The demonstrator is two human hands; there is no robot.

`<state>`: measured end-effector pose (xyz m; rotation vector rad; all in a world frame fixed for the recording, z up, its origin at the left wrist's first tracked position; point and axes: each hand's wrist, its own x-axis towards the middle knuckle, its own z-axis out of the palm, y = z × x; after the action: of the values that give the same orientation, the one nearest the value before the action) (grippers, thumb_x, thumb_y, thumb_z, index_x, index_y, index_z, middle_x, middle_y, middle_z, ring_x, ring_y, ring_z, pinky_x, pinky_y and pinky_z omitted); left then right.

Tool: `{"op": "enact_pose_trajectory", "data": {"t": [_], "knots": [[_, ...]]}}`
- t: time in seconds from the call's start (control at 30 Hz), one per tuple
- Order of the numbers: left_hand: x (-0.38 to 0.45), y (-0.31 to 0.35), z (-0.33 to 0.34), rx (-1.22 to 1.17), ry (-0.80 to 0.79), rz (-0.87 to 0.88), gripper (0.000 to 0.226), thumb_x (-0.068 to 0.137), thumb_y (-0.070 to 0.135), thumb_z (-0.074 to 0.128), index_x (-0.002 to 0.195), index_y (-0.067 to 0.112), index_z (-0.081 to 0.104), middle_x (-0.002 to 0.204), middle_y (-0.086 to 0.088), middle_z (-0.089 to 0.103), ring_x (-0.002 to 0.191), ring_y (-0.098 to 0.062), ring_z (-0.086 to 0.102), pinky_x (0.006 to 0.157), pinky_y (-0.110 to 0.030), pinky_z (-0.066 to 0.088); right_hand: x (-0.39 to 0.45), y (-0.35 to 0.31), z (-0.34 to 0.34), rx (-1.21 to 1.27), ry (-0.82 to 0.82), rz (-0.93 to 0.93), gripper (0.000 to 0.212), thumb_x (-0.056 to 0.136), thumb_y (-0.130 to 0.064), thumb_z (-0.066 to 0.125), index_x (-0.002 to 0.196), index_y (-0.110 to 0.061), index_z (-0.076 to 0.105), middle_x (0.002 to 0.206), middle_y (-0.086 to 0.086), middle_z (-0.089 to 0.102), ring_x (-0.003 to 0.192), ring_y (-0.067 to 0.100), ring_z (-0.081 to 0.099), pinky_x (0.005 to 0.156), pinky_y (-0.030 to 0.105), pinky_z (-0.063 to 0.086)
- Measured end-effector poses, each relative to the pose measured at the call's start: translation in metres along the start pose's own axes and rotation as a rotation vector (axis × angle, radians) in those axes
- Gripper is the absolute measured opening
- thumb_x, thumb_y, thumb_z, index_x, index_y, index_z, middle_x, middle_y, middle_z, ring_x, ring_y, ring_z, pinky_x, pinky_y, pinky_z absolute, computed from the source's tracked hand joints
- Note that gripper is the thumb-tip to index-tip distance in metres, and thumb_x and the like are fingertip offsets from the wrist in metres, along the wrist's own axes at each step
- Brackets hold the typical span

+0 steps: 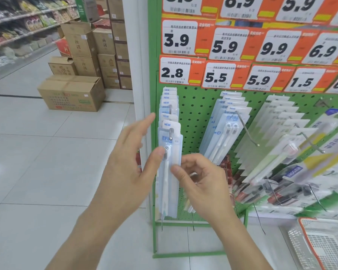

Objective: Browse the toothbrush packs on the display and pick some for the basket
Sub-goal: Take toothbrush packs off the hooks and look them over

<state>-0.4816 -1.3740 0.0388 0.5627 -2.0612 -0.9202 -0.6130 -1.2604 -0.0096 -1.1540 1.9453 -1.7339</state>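
A row of pale blue toothbrush packs (169, 112) hangs on the leftmost hook of the green pegboard display (199, 106). The front pack (170, 184) still hangs on the hook tip. My left hand (129, 162) has its thumb on the pack's front near the brush head, its other fingers straight and spread to the left. My right hand (201, 178) pinches the pack's right edge between thumb and curled fingers. A white mesh basket with an orange rim (308, 244) stands on the floor at the lower right.
More toothbrush packs (225, 129) hang on hooks to the right, with orange and white price tags (176, 73) above. Cardboard boxes (72, 94) are stacked on the tiled floor at the left, beside a white pillar (137, 75). Shelves of goods line the far left.
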Motion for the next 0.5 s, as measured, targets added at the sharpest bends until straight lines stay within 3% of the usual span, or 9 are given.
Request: {"op": "enact_pose_trajectory", "data": {"t": [0.1,0.2,0.33,0.5], "knots": [[0.022,-0.001,-0.004,-0.019,-0.109,0.137,0.053,0.102,0.025,0.048,0.153,0.033,0.037,0.151,0.020,0.039,0.143,-0.006,0.037,0.113,-0.033,0.040,0.006,-0.003,-0.003,-0.045,0.000,0.016,0.006,0.090,-0.024,0.077,0.090,-0.025,0.071,0.081,-0.010,0.072,0.073,0.010,0.066,0.063,0.016,0.047],[0.038,-0.005,-0.002,-0.017,-0.187,0.185,0.047,0.106,0.021,0.044,0.152,0.028,0.041,0.158,0.010,0.037,0.148,-0.003,0.030,0.116,-0.047,0.038,0.013,-0.003,-0.007,-0.113,-0.010,0.034,0.005,0.091,-0.027,0.075,0.090,-0.024,0.072,0.081,-0.014,0.072,0.073,0.007,0.065,0.062,0.015,0.047],[0.047,-0.011,0.006,-0.066,-0.193,0.177,0.040,0.104,0.022,0.047,0.143,0.029,0.054,0.149,0.012,0.050,0.142,-0.002,0.040,0.115,-0.041,0.040,0.021,-0.006,-0.013,-0.204,-0.028,0.009,0.007,0.092,-0.030,0.074,0.093,-0.023,0.073,0.082,-0.015,0.071,0.081,0.006,0.067,0.067,0.019,0.054],[0.052,-0.018,0.014,-0.094,-0.075,0.170,0.029,0.099,0.023,0.059,0.125,0.023,0.070,0.131,0.010,0.063,0.126,-0.007,0.057,0.107,-0.034,0.048,0.030,-0.016,-0.021,-0.238,-0.030,-0.050,0.002,0.093,-0.026,0.073,0.094,-0.024,0.073,0.084,-0.017,0.071,0.083,0.006,0.068,0.070,0.020,0.056]]}}
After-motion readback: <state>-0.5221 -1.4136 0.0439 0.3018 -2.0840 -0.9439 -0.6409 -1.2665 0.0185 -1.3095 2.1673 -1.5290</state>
